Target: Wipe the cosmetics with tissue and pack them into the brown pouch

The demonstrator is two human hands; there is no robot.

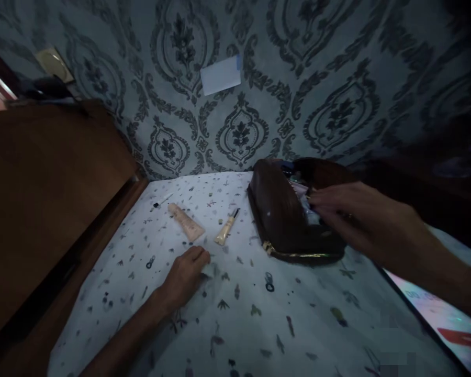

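Observation:
A brown bag [277, 201] with a gold zip lies open against the wall, small items [298, 188] packed in its opening. My right hand [353, 212] reaches over its right side, fingers pressed together at the opening; what they hold, if anything, cannot be made out. My left hand [186, 275] rests on the patterned cloth [243, 324] with its fingers curled, and their inner side is hidden. Just beyond it lie a beige squeeze tube [186, 222] and a slimmer golden tube [225, 229] with a dark tip. Farther left is a thin white stick with a dark end [163, 201].
A wooden panel [55, 199] borders the cloth on the left. Patterned wallpaper [241, 133] rises behind, with a white card [220, 76] on it and a switch plate [55, 64] at upper left. A lit screen [435, 309] lies at lower right, under my right forearm.

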